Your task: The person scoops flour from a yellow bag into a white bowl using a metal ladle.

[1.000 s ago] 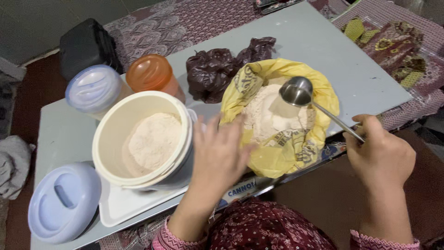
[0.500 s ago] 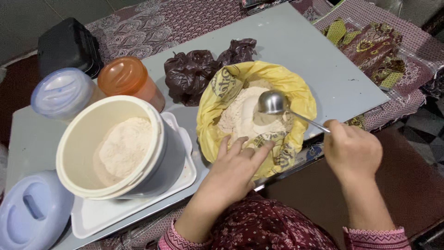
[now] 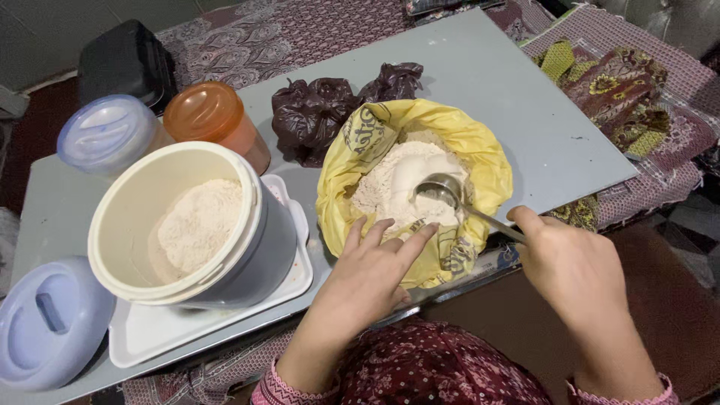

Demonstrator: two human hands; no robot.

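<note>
Soft yellow plastic bag of pale flour (image 3: 480, 161), on the grey table (image 3: 525, 97) in front of the person, mouth rolled open, just right of the cream plastic bucket (image 3: 247, 247). Limp and crinkly by the look of it, likely to sag or tip unless steadied at the rim; flour loose, light, quick to spill or puff. Best held at the near folded edge.

Left hand (image 3: 367, 281) laid flat on that near edge, fingers (image 3: 405, 244) spread, grip released, pressing rather than clutching. Right hand (image 3: 574, 266) just beyond the bag's right side, grip clenched round the thin handle of a steel ladle (image 3: 439, 187); bowl sunk into the flour near the middle of the bag, handle slanting out over the rim. Ladle stiff, smooth, probably slippery with flour dust.

Bucket partly filled with flour, seated on a white tray (image 3: 150, 330). Dark brown knotted bags (image 3: 322, 112) behind the yellow one, touching it. Orange-lidded jar (image 3: 206, 112), pale blue-lidded jar (image 3: 109, 131) and a loose blue lid (image 3: 49, 322) to the left.
</note>
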